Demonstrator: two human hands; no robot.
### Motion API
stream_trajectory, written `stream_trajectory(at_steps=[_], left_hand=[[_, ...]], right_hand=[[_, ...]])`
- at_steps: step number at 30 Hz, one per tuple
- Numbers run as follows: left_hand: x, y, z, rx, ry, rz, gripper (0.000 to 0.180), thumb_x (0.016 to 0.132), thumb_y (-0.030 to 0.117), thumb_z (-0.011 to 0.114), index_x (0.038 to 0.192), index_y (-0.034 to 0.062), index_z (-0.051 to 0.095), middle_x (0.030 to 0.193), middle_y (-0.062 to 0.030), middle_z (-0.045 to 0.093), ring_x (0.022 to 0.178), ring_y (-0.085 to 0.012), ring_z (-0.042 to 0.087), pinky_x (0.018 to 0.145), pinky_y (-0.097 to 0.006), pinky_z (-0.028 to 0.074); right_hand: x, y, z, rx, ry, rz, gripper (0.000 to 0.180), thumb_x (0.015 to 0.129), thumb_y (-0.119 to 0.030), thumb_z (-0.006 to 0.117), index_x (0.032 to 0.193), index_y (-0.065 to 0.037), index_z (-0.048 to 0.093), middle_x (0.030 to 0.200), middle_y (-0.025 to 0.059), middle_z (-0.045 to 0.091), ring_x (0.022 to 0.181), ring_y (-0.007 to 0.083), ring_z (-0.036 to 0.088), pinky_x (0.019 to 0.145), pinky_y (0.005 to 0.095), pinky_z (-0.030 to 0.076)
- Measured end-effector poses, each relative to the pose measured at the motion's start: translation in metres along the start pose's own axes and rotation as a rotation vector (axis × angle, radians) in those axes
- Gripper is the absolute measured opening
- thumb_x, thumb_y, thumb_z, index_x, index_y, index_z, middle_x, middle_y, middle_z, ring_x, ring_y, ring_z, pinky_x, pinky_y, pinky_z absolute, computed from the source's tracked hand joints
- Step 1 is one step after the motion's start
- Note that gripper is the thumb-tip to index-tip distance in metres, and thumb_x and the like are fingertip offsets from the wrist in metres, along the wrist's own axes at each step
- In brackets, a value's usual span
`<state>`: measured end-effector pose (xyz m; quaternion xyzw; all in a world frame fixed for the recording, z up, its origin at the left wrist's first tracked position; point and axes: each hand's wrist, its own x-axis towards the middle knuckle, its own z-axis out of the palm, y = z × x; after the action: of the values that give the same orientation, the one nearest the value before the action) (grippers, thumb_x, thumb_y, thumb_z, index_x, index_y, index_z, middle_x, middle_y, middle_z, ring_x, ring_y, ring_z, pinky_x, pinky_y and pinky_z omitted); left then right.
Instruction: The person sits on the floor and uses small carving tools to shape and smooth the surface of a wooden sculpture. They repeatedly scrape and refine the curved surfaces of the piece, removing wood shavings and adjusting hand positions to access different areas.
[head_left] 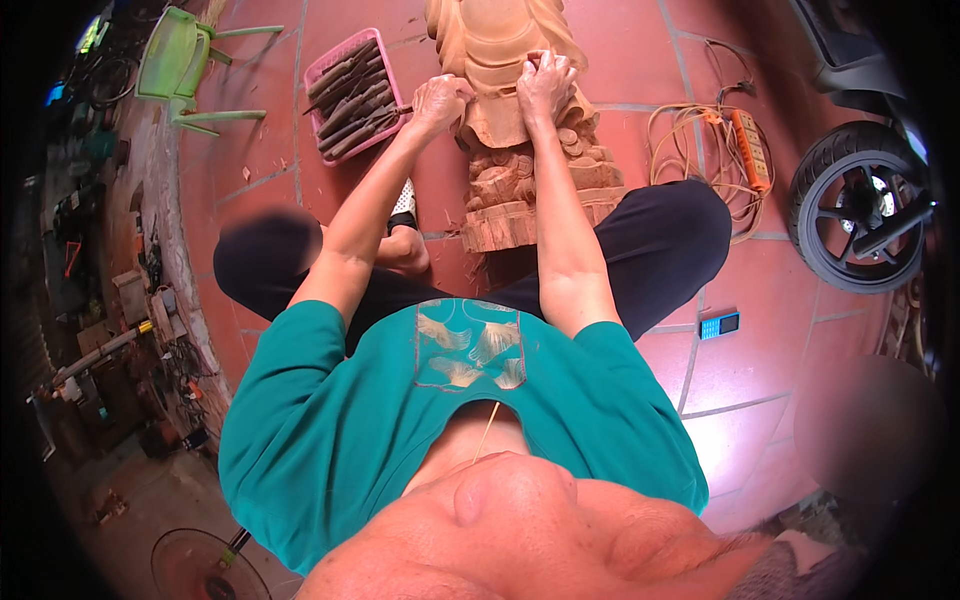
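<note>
Both hands are curled shut on the wooden statue [505, 110]. The left hand [438, 100] is clenched into a fist against the statue's left edge, and a thin dark tool handle sticks out of it toward the tray; whether the fingers pinch the blade itself cannot be told. The right hand [546, 85] has its fingers bent and pressed down on the carved front, fingertips bunched together near the middle of the figure.

The statue lies on the red tiled floor [740, 370] between the person's spread legs, its base nearest the body and its upper part running off the top edge. It is pale raw wood with deep carved folds and a stepped base.

To the right, a black wheel with a tyre [855, 205] stands against the rim of the view, well apart from the hands. Left of it lies a loose coil of pale cable with an orange power strip [752, 148], near the statue but not touching it. At top left a green plastic chair [180, 70] lies tipped over. Just left of the statue sits a pink tray [325, 70] packed with dark-handled chisels, close to the left fist. A small blue phone [718, 324] rests on the tiles beside the right knee. Wood chips dot the floor around the tray.
</note>
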<state>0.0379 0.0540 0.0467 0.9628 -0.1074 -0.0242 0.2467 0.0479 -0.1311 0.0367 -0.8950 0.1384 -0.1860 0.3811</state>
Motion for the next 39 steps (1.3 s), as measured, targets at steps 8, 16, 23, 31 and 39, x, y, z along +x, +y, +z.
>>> stream_trajectory(at_steps=[8,16,23,31,39], left_hand=[[0.004,-0.004,0.008,0.083,0.127,-0.009,0.018,0.078,0.011,0.061,0.085,0.0184,0.075,0.087,-0.0096,0.068,0.085,-0.0316,0.066,0.077,-0.042,0.052],[0.008,-0.003,0.001,0.125,0.022,-0.009,0.016,0.080,0.014,0.062,0.085,0.0201,0.076,0.089,-0.0093,0.068,0.086,-0.0320,0.066,0.078,-0.043,0.053],[0.012,-0.007,0.003,0.149,0.083,0.005,0.016,0.080,0.011,0.062,0.086,0.0171,0.075,0.092,-0.0080,0.068,0.087,-0.0295,0.066,0.078,-0.041,0.051],[0.009,-0.001,-0.003,0.167,0.056,0.071,0.017,0.080,0.011,0.059,0.083,0.0177,0.075,0.090,-0.0102,0.068,0.085,-0.0324,0.067,0.076,-0.044,0.053],[0.004,-0.009,0.007,0.123,0.063,0.031,0.013,0.081,0.014,0.063,0.085,0.0155,0.075,0.089,-0.0096,0.068,0.086,-0.0311,0.066,0.077,-0.041,0.051]], right_hand=[[-0.001,0.001,0.001,0.036,0.007,0.018,0.017,0.085,-0.024,0.062,0.100,-0.016,0.064,0.111,0.0100,0.056,0.113,0.0322,0.048,0.091,0.0512,0.040],[-0.003,-0.002,0.000,0.003,0.005,0.008,0.015,0.086,-0.023,0.062,0.099,-0.016,0.064,0.111,0.0093,0.055,0.110,0.0319,0.048,0.089,0.0492,0.040],[-0.001,-0.001,0.001,0.001,0.019,0.007,0.015,0.086,-0.024,0.063,0.097,-0.015,0.064,0.110,0.0092,0.054,0.109,0.0313,0.049,0.089,0.0491,0.041],[-0.001,0.000,0.002,0.021,0.020,0.006,0.014,0.086,-0.024,0.063,0.097,-0.016,0.064,0.110,0.0092,0.054,0.109,0.0313,0.049,0.089,0.0492,0.041],[-0.002,-0.002,0.000,0.042,0.025,0.015,0.013,0.086,-0.023,0.062,0.096,-0.015,0.065,0.110,0.0095,0.055,0.109,0.0314,0.048,0.091,0.0486,0.039]])
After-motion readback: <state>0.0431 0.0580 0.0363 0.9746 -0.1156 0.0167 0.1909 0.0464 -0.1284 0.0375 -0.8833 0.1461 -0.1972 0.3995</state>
